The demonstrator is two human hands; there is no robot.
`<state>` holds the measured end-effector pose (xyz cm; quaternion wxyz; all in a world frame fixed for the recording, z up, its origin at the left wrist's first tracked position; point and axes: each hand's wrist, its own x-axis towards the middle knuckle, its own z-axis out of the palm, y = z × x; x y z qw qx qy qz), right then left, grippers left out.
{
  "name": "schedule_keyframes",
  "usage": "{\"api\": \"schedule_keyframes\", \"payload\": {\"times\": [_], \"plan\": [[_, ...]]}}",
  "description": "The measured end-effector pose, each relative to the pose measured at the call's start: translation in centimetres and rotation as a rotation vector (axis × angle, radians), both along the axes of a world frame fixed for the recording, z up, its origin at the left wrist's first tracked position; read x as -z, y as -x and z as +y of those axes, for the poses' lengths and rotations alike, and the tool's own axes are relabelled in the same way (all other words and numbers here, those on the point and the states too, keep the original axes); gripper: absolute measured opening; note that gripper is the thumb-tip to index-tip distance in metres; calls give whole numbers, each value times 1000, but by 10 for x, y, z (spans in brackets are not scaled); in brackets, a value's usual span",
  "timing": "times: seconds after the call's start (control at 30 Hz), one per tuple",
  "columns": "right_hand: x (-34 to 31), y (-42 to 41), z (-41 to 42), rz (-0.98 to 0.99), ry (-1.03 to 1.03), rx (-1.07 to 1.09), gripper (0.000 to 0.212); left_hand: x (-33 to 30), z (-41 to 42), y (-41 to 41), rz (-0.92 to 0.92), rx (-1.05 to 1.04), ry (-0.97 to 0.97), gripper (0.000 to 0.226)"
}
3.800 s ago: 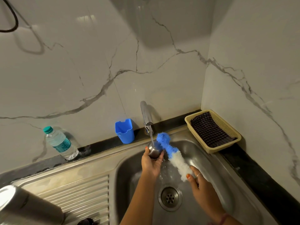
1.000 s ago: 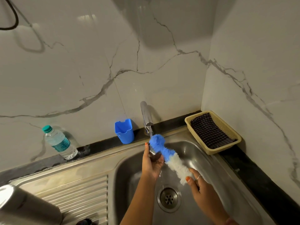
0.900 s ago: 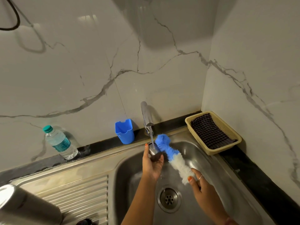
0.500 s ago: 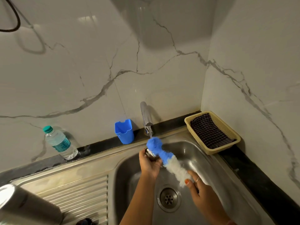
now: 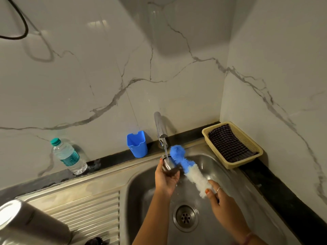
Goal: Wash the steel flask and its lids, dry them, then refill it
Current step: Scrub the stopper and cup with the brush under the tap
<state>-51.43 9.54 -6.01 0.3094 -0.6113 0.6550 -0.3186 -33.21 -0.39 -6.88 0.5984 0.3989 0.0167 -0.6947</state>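
Lower left corner of the frame: steel flask [image 5: 30, 225] lying on the ribbed drainboard [image 5: 92, 207], well apart from the hands. Left of centre, against the marble wall: plastic water bottle [image 5: 68, 157] on the dark tabletop [image 5: 113, 159], then a blue cup [image 5: 137, 145] just beside the tap [image 5: 160, 127]. Centre: thin stream of water falling from the tap onto a small steel lid [image 5: 169, 166], held over the sink [image 5: 230, 175]. Left hand [image 5: 165, 179] with fingers curled round the lid from below, a grasping grip. Touching the lid's right side: blue head of a bottle brush [image 5: 187, 167], white part slanting down to the right hand [image 5: 222, 204], clenched on the brush's lower end. Right of centre, in the corner: yellow basket [image 5: 205, 134] holding a dark checked cloth [image 5: 228, 144].

Step in hand, seemingly: scrubbing and rinsing one lid under running water; washing stage, drying and refilling not yet begun. Next move likely calls for turning the lid under the stream, rinsing it clear, then setting it aside.
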Motion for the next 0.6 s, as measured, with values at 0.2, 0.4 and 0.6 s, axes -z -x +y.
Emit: {"api": "schedule_keyframes", "payload": {"times": [0.2,0.4,0.6], "plan": [[-5,-2,2,9,-6,8,42,-3,2,2,55,-28,-9,50],[-8,-1,12,-11,6,-13,42,-5,0,1,57,-44,8,53],[-2,6,16,-40,-47,26,43,-5,3,4,96,-69,-14,53]]}}
